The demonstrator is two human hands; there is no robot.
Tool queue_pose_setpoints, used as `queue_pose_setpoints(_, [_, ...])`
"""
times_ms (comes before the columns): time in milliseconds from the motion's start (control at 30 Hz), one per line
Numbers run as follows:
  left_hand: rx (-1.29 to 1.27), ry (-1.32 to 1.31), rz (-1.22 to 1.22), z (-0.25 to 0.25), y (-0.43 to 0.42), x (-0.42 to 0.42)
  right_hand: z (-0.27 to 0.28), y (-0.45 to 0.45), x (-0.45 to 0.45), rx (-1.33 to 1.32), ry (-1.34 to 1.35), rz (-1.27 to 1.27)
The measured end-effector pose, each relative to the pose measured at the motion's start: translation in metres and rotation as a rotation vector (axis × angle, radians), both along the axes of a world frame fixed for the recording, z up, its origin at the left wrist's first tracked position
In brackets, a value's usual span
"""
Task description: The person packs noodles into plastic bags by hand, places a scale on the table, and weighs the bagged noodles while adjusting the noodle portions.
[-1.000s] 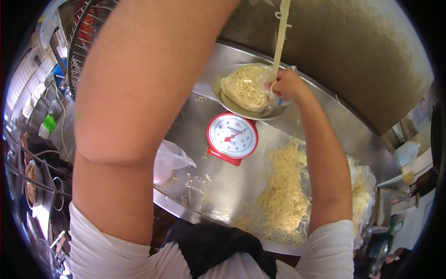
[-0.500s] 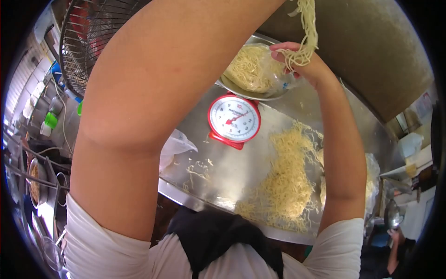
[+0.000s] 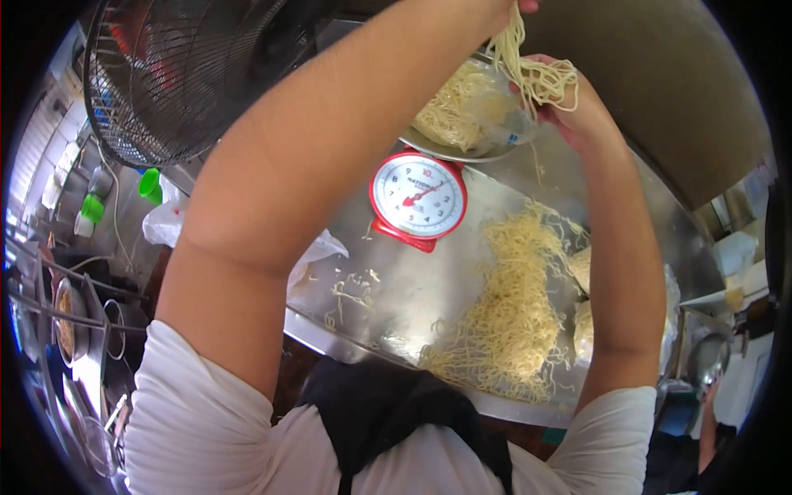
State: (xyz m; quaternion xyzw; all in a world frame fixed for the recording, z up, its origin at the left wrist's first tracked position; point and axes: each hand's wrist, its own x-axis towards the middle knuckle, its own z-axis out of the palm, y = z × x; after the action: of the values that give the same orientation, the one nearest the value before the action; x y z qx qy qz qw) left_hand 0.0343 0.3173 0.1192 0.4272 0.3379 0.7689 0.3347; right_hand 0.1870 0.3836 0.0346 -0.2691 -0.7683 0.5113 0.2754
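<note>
My left hand (image 3: 521,7) is at the top edge of the view, mostly cut off, closed on a bundle of thin yellow noodles (image 3: 510,43) that hangs below it. The lower strands drape over my right hand (image 3: 584,114), whose curled fingers cradle them. Right beside that hand, a clear plastic bag of noodles (image 3: 454,111) rests in a metal pan (image 3: 462,154). The pan sits on a red dial scale (image 3: 419,196). A loose heap of noodles (image 3: 516,318) lies on the steel table (image 3: 404,285) below my right forearm.
A wire-caged fan (image 3: 165,91) stands at upper left, close to my left arm. Plastic bags (image 3: 318,252) and noodle scraps (image 3: 351,293) lie at the table's left. More bagged noodles (image 3: 584,330) are partly behind my right arm. Another person's arm (image 3: 708,429) shows at lower right.
The noodle bundle has come lower and further left, with more strands gathered over my right hand. Part of my left hand now shows. The view has shifted slightly, revealing more of the fan.
</note>
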Motion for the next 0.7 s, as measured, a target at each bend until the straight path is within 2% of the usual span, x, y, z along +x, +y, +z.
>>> queue_pose_setpoints(133, [-0.123,0.005,-0.035,-0.044,0.002,-0.001,0.003,0.0,-0.002,0.024,0.003,-0.041])
queue_pose_setpoints(200, [-0.082,-0.021,-0.035,-0.068,0.007,0.004,0.008,-0.007,-0.009,-0.057,0.1,-0.099])
queue_pose_setpoints(233, [-0.088,-0.127,-0.079,-0.072,0.002,0.011,0.012,-0.008,-0.013,-0.097,0.169,-0.125])
queue_pose_setpoints(333, [-0.083,0.043,-0.046,-0.093,0.02,0.015,0.034,-0.02,-0.026,-0.137,0.364,-0.19])
queue_pose_setpoints(367, [-0.067,0.008,-0.08,-0.098,0.024,0.018,0.041,-0.021,-0.03,-0.133,0.408,-0.22])
queue_pose_setpoints(400, [-0.097,0.074,-0.016,-0.1,0.028,0.017,0.048,-0.018,-0.033,-0.128,0.456,-0.252])
queue_pose_setpoints(467, [-0.148,0.212,0.11,-0.097,0.042,0.012,0.062,-0.009,-0.033,-0.085,0.466,-0.2])
queue_pose_setpoints(500, [-0.062,0.136,0.144,-0.09,0.051,0.012,0.064,-0.008,-0.031,-0.071,0.465,-0.199])
queue_pose_setpoints(600, [-0.153,0.186,0.217,-0.035,0.023,0.005,0.061,-0.003,-0.013,-0.039,0.38,-0.168])
queue_pose_setpoints(700, [0.01,0.182,0.172,0.011,0.019,-0.002,0.049,-0.004,-0.001,-0.145,0.282,-0.067])
